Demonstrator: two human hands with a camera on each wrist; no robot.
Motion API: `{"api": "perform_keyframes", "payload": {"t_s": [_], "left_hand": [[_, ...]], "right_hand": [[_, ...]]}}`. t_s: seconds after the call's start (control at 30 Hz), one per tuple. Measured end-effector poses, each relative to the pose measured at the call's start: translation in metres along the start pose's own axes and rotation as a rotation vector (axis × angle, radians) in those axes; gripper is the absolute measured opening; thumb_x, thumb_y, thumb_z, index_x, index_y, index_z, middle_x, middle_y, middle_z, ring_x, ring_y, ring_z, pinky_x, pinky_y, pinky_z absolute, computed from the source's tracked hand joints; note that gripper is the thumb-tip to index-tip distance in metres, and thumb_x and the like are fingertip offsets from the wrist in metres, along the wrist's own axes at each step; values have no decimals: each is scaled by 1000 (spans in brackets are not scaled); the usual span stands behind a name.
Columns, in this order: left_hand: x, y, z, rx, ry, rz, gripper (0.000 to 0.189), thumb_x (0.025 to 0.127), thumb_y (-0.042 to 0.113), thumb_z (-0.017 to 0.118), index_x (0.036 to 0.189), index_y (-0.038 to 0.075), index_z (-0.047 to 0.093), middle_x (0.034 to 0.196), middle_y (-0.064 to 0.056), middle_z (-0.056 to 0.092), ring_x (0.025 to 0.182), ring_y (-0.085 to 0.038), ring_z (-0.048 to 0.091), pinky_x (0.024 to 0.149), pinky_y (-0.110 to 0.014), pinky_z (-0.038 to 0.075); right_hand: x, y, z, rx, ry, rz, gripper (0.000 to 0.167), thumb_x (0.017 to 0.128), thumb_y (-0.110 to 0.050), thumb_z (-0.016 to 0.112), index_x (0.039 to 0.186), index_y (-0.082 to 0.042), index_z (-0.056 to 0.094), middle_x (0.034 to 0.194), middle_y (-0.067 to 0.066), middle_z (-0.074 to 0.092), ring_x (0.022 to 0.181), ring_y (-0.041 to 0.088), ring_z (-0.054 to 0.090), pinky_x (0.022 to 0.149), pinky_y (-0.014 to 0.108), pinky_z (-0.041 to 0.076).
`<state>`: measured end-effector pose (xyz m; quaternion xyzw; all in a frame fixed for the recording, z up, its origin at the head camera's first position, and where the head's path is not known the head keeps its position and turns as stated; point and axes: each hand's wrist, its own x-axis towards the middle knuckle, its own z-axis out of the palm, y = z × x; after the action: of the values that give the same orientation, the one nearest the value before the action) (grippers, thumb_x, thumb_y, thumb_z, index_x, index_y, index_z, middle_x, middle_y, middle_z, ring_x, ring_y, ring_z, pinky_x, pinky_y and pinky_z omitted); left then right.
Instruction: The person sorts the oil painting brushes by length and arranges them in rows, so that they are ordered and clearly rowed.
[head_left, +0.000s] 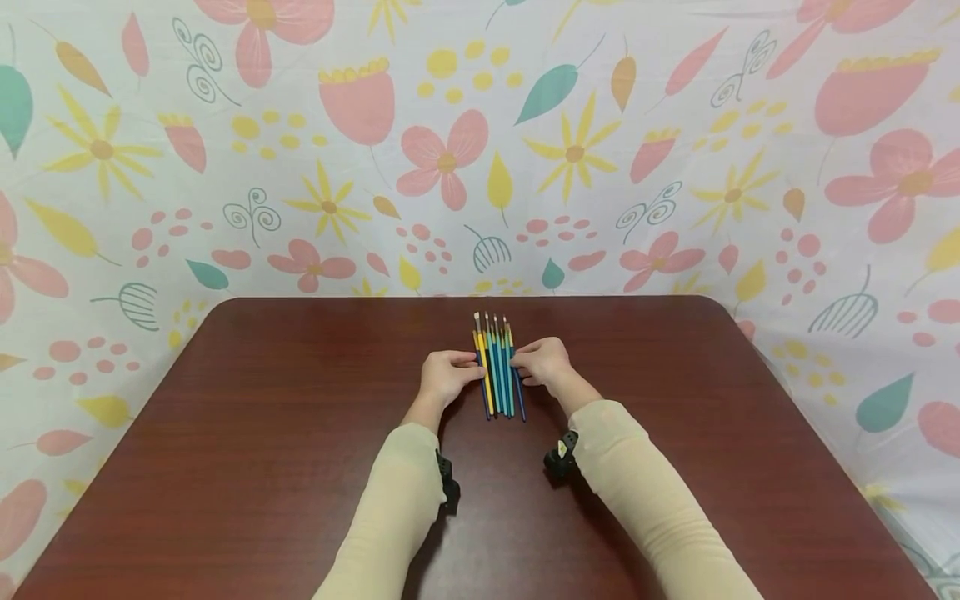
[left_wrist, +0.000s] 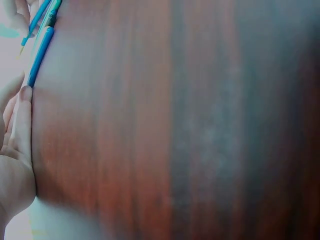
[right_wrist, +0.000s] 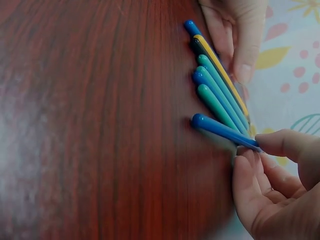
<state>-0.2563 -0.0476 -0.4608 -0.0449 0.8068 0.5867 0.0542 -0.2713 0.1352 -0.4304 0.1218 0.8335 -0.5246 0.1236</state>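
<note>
Several thin paintbrushes lie side by side on the table, with yellow, teal and blue handles and bristles pointing away from me. My left hand is at the left side of the row. Its thumb and fingers hold the outer dark blue paintbrush, beside the yellow-handled paintbrush. On the right side, my right hand pinches a blue paintbrush between thumb and fingers; its handle end angles away from the others. In the left wrist view, only part of the left hand shows at the edge.
The dark reddish-brown table extends around the brushes, its far edge just beyond the bristles. Behind it hangs a flower-printed cloth. A black wrist camera sits on the left sleeve, another black camera on the right.
</note>
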Motion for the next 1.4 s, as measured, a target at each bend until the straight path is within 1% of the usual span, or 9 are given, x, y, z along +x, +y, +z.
{"api": "perform_keyframes", "payload": {"t_s": [0.13, 0.27, 0.4, 0.53, 0.7, 0.9, 1.03, 1.17, 1.4], "left_hand": [[-1, 1, 3, 43, 15, 2, 36, 76, 23, 80, 109, 11, 72, 96, -5, 73, 103, -21, 64, 86, -35, 54], [-2, 3, 4, 50, 31, -7, 36, 76, 23, 80, 108, 11, 72, 96, -4, 73, 104, -23, 63, 89, -38, 53], [-3, 3, 4, 56, 45, 2, 35, 76, 22, 80, 108, 10, 72, 96, -5, 73, 104, -23, 63, 89, -38, 53], [-3, 1, 4, 58, 54, 5, 34, 76, 22, 80, 107, 10, 73, 95, -5, 73, 105, -23, 63, 90, -38, 52], [-3, 1, 4, 57, 60, -6, 33, 76, 22, 81, 106, 11, 73, 95, -5, 73, 104, -23, 63, 90, -38, 52], [-5, 2, 5, 60, 58, 6, 32, 76, 21, 80, 105, 10, 73, 95, -6, 73, 104, -23, 63, 89, -38, 52], [-5, 3, 5, 60, 57, 8, 31, 76, 21, 80, 105, 10, 73, 94, -5, 74, 105, -23, 63, 90, -37, 52], [-4, 2, 6, 60, 56, 7, 31, 76, 22, 80, 104, 11, 73, 94, -5, 74, 103, -22, 63, 88, -37, 53], [-3, 1, 4, 59, 56, -12, 33, 75, 22, 81, 105, 11, 73, 94, -4, 73, 103, -22, 64, 90, -38, 52]], "right_hand": [[-2, 4, -7, 28, -30, 0, 33, 90, -17, 63, 117, 0, 63, 119, 20, 63, 86, 23, 67, 67, 32, 58], [-4, 7, -14, 37, -50, -12, 35, 92, -16, 59, 122, 1, 59, 120, 21, 62, 79, 18, 66, 64, 30, 58], [-4, 10, -20, 27, -56, -21, 35, 93, -17, 56, 123, 0, 58, 111, 19, 67, 72, 15, 65, 60, 28, 56], [-2, 12, -26, 13, -73, -48, 36, 94, -19, 55, 125, 0, 56, 100, 16, 70, 66, 13, 64, 59, 28, 55], [3, 15, -36, 0, -94, -91, 38, 96, -20, 54, 128, -1, 53, 100, 17, 70, 62, 12, 64, 57, 28, 54], [8, 16, -48, 2, -80, -119, 38, 96, -18, 51, 129, 0, 50, 99, 17, 70, 63, 12, 64, 57, 28, 54], [12, 18, -56, 30, -82, -101, 43, 94, -15, 49, 133, 1, 47, 101, 17, 70, 69, 13, 67, 60, 28, 55], [16, 18, -61, 49, -89, -74, 46, 94, -15, 49, 137, 0, 44, 105, 17, 69, 72, 13, 67, 62, 27, 55], [26, 18, -72, 84, -61, -66, 43, 93, -14, 53, 132, 3, 48, 108, 17, 68, 72, 10, 66, 62, 27, 56]]}}
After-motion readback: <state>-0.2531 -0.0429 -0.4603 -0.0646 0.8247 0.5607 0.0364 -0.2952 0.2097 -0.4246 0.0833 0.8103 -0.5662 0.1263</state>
